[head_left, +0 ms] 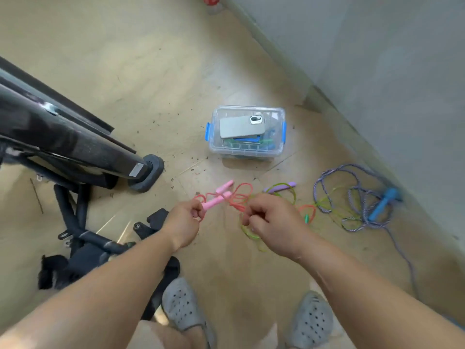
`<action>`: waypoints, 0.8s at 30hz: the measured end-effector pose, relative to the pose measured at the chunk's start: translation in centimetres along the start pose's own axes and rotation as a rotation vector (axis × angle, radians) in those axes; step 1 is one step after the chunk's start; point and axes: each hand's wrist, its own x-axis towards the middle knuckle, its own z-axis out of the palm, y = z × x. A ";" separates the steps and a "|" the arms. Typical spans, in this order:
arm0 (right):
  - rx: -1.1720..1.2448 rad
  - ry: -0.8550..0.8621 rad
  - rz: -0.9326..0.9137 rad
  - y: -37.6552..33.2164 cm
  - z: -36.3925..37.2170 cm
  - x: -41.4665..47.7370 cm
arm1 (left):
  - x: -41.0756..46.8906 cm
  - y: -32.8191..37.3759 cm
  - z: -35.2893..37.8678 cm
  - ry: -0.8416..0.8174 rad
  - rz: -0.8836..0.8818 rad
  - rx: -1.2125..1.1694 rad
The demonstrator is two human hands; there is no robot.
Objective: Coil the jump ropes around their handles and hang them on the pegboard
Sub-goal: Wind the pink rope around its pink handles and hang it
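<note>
Pink jump rope point(235, 201) held over a cluttered floor point(151, 71).
Left grip point(185, 220) clasps the pink handles point(218, 196), right grip point(274, 222) pinches the cord point(247, 187); two more ropes point(383, 204) lie tangled just below, a clear box point(241, 150) with a phone point(242, 126) beyond, a black frame point(75, 144) left.

- Red-and-clear object point(210, 2), cut off at the top edge: I can't identify it.
- Grey phone point(242, 126) hides most of the clear plastic box's point(251, 152) contents.
- My right hand point(274, 222) covers part of the thin pink rope point(239, 197).
</note>
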 end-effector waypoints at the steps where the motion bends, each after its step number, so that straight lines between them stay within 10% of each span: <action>1: 0.007 -0.013 0.010 -2.5 -1.9 -2.3 | -2.7 1.9 -1.2 -0.012 0.002 0.000; 10: -0.036 -0.093 0.016 -25.4 -16.9 -23.7 | -31.1 24.0 -13.6 -0.232 0.276 -0.089; 24: -0.121 0.626 -0.201 -36.3 -27.6 -49.6 | -47.6 30.5 -14.8 -0.181 0.425 0.122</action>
